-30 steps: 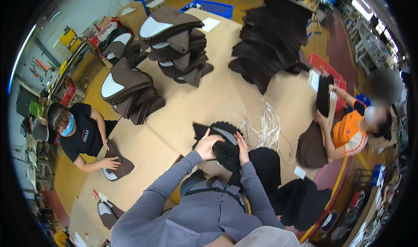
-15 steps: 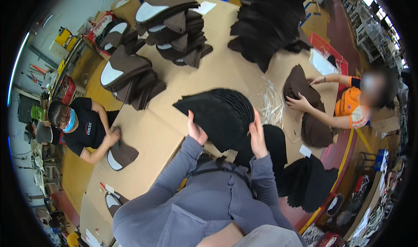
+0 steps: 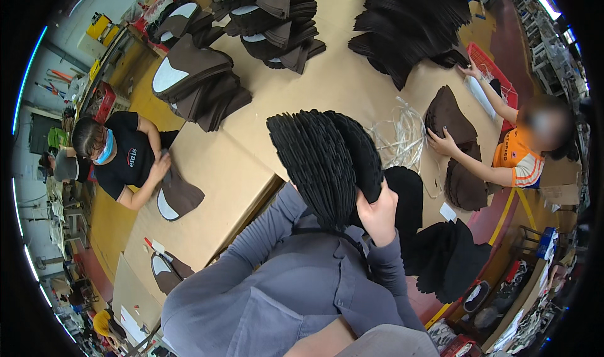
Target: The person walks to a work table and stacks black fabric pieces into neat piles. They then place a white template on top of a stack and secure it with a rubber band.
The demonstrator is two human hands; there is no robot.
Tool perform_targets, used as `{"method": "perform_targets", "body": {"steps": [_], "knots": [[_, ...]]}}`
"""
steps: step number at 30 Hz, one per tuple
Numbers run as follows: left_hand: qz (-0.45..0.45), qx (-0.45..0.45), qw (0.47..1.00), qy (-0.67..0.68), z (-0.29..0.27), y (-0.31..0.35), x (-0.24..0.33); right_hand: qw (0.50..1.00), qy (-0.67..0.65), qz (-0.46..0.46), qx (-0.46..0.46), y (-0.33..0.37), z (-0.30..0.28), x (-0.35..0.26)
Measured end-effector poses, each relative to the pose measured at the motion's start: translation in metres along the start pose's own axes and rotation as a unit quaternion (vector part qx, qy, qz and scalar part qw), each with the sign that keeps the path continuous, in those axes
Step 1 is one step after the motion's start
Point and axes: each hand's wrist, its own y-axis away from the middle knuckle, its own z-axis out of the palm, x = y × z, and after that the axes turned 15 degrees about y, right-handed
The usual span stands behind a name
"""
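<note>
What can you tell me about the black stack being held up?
The black stack is many thin, fabric-like layers with wavy edges, fanned into a rounded bundle. It is held tilted, layer edges facing the camera, in front of the grey top. The right hand grips its lower right side; the left hand is mostly hidden at its lower left.

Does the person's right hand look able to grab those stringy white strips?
Probably not right now: the right hand is gripping the black stack. The white strips look close by, though, so only the full hand seems to stop it.
</note>
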Motion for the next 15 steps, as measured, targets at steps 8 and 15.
{"method": "perform_targets", "body": {"steps": [8, 15], "knots": [[-0.098, -0.144, 0.971, 0.161, -0.007, 0.028, 0.018, 0.963, -0.034, 0.123, 0.238, 0.003, -0.016, -0.006], [-0.025, -0.180, 0.934, 0.307, 0.026, 0.043, 0.025, 0.868, -0.400, 0.292, 0.031, -0.042, 0.022, 0.101]]}}
